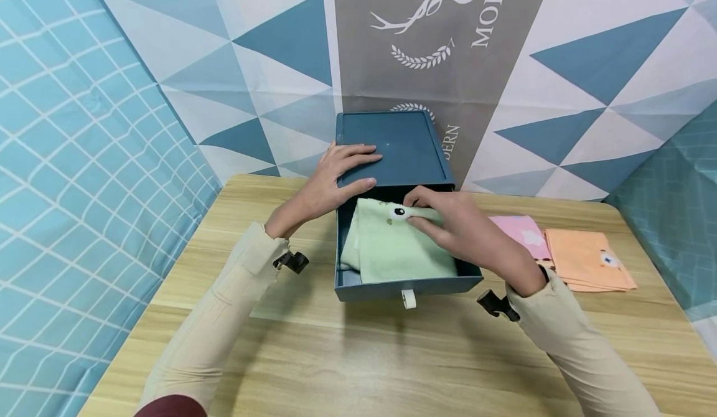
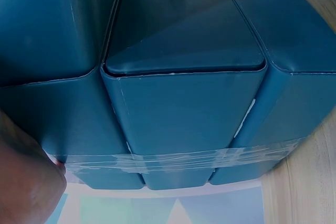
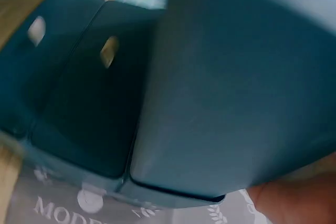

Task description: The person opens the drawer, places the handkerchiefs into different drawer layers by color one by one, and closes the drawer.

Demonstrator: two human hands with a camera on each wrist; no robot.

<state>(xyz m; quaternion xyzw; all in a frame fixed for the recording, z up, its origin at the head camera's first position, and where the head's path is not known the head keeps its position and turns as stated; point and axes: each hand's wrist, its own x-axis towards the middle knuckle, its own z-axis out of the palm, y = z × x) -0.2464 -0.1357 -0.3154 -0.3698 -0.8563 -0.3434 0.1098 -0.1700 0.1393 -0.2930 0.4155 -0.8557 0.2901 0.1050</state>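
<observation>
A blue drawer box (image 1: pixel 411 146) stands against the wall at the back of the table, its top drawer (image 1: pixel 386 290) pulled out toward me. My left hand (image 1: pixel 336 174) rests on the box's top near its left front corner, fingers extended. Inside the drawer lies a folded pale green towel (image 1: pixel 403 252) with an embroidered eye. Thumb and fingers of my right hand (image 1: pixel 456 221) pinch the towel's far edge, beside the eye. In the left wrist view, clear tape (image 2: pixel 173 162) runs across the stacked boxes. The right wrist view shows the extended drawer (image 3: pixel 220 87) from outside.
To the right of the box, a folded pink cloth (image 1: pixel 518 233) and a folded orange cloth (image 1: pixel 582 258) lie on the wooden table (image 1: pixel 358 361). A white pull tab (image 1: pixel 409 299) hangs from the drawer front. Patterned sheets (image 1: pixel 274 50) hang behind and at both sides.
</observation>
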